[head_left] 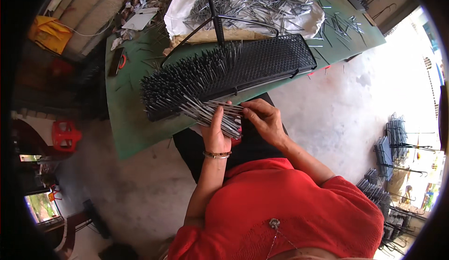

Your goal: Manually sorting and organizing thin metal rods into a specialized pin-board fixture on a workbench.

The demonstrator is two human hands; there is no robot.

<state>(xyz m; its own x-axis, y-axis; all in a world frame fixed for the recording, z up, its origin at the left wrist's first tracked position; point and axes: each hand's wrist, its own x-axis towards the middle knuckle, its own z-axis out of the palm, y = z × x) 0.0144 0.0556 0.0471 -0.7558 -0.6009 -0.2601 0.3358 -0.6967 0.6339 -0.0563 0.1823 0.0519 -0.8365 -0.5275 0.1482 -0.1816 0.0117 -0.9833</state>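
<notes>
A bundle of thin grey metal rods (199,111) lies across the palm of my left hand (216,136), which is closed round it with the thumb on top. My right hand (265,118) pinches the right-hand ends of a few rods between thumb and fingertips. Just beyond both hands is a long black mesh rack (276,59) on the table. Dark rods (180,80) stand packed upright in its left part, while bare mesh shows on the right. The bundle's far ends overlap the rack's near edge in this view.
A white sack (177,14) heaped with loose rods (252,2) lies behind the rack on the green table (128,133). A black upright frame (217,23) rises between them. A phone (115,62) and red-handled scissors (123,62) lie at left. Wire racks (396,143) stand at far right.
</notes>
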